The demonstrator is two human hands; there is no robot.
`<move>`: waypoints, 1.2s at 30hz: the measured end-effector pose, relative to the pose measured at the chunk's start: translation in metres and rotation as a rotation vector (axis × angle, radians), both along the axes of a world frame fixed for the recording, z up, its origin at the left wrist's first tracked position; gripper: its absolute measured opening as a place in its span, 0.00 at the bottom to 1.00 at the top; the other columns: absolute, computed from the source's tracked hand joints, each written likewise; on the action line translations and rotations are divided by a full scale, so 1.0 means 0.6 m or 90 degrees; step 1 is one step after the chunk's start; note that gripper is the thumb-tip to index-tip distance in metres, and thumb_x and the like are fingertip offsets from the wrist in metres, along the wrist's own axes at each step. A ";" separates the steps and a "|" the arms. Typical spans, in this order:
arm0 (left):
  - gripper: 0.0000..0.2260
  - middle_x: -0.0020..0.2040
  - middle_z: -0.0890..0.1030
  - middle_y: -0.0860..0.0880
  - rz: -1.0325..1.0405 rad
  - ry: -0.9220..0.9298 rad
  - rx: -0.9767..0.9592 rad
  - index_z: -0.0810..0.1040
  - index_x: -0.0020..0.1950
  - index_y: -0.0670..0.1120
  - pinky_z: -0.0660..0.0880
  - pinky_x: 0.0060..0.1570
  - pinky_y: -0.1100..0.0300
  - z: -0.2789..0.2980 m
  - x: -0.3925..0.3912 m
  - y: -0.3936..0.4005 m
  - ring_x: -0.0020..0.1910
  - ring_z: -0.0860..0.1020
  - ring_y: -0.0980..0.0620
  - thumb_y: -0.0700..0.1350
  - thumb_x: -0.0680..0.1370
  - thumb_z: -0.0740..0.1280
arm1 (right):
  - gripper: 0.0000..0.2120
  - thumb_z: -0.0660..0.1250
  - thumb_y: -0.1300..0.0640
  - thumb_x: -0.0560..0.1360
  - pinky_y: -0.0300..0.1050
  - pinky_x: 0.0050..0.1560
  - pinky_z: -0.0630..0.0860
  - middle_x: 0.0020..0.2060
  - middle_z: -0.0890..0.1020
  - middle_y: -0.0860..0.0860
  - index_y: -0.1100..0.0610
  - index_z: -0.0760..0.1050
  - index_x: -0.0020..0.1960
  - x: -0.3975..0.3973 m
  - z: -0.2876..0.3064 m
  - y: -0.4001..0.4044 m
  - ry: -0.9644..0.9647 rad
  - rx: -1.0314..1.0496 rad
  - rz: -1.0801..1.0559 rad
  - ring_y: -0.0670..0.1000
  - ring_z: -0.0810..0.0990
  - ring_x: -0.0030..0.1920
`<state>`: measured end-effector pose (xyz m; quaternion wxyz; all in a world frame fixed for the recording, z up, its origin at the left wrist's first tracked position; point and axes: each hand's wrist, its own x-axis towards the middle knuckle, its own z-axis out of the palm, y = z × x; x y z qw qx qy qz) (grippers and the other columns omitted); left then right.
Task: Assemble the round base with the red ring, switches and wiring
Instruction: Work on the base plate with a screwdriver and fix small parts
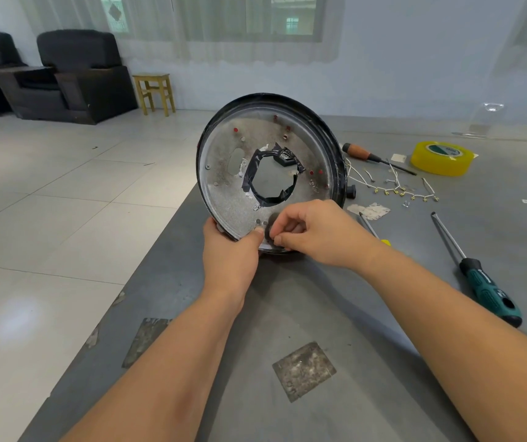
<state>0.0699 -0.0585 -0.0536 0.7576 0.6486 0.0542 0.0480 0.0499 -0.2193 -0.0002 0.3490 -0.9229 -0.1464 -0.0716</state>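
Note:
The round base (224,186), a grey metal disc with a black rim and a central hole edged in black tape, stands tilted on its edge on the grey table. My left hand (230,250) grips its lower rim, thumb pressed on the disc face. My right hand (316,232) pinches a small dark round part (269,231) against the disc's lower edge. A bundle of white wiring with brass terminals (396,188) lies on the table to the right. A black knob (351,191) sticks out behind the rim. No red ring is in sight.
A teal-handled screwdriver (485,288) lies at the right. A brown-handled screwdriver (374,157) and a yellow tape roll (441,157) lie farther back. A thin yellow-handled tool (374,232) sits beside my right hand. The table's left edge (147,266) drops to tiled floor.

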 end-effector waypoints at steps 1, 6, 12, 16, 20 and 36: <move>0.30 0.57 0.87 0.47 0.001 0.000 0.004 0.77 0.68 0.46 0.80 0.62 0.40 -0.001 0.000 0.000 0.57 0.86 0.44 0.45 0.66 0.76 | 0.06 0.75 0.62 0.74 0.27 0.42 0.75 0.33 0.84 0.40 0.51 0.85 0.45 0.001 -0.001 0.000 0.001 -0.002 -0.003 0.38 0.82 0.35; 0.31 0.56 0.87 0.49 0.004 0.001 0.002 0.76 0.68 0.47 0.81 0.61 0.40 -0.004 0.002 -0.001 0.56 0.86 0.45 0.46 0.65 0.77 | 0.05 0.77 0.59 0.73 0.29 0.38 0.71 0.30 0.81 0.34 0.49 0.87 0.44 0.006 -0.009 0.001 -0.018 -0.019 -0.015 0.38 0.77 0.32; 0.31 0.57 0.87 0.50 0.004 -0.002 0.010 0.75 0.68 0.48 0.81 0.61 0.41 -0.004 0.001 -0.002 0.56 0.86 0.45 0.47 0.66 0.76 | 0.04 0.78 0.58 0.72 0.29 0.37 0.69 0.30 0.80 0.37 0.50 0.87 0.45 0.008 -0.015 0.004 -0.042 -0.024 -0.017 0.39 0.75 0.32; 0.31 0.56 0.87 0.50 0.006 -0.003 0.015 0.75 0.68 0.48 0.81 0.61 0.41 -0.004 0.001 -0.004 0.56 0.86 0.45 0.47 0.65 0.76 | 0.04 0.78 0.59 0.72 0.29 0.36 0.69 0.29 0.79 0.38 0.51 0.87 0.44 0.009 -0.017 0.007 -0.051 -0.018 -0.035 0.39 0.75 0.32; 0.31 0.56 0.87 0.51 0.005 0.000 0.013 0.75 0.68 0.49 0.81 0.61 0.41 -0.005 0.001 -0.004 0.56 0.86 0.47 0.47 0.65 0.76 | 0.05 0.79 0.59 0.72 0.29 0.37 0.70 0.31 0.79 0.41 0.52 0.85 0.46 0.008 -0.020 0.009 -0.043 0.002 -0.049 0.38 0.76 0.33; 0.31 0.56 0.86 0.50 0.011 -0.003 0.026 0.76 0.67 0.50 0.81 0.61 0.42 -0.007 0.000 -0.006 0.56 0.86 0.46 0.47 0.65 0.76 | 0.05 0.80 0.56 0.70 0.28 0.37 0.70 0.29 0.79 0.41 0.51 0.85 0.41 0.007 -0.017 0.015 -0.046 -0.039 -0.092 0.35 0.76 0.33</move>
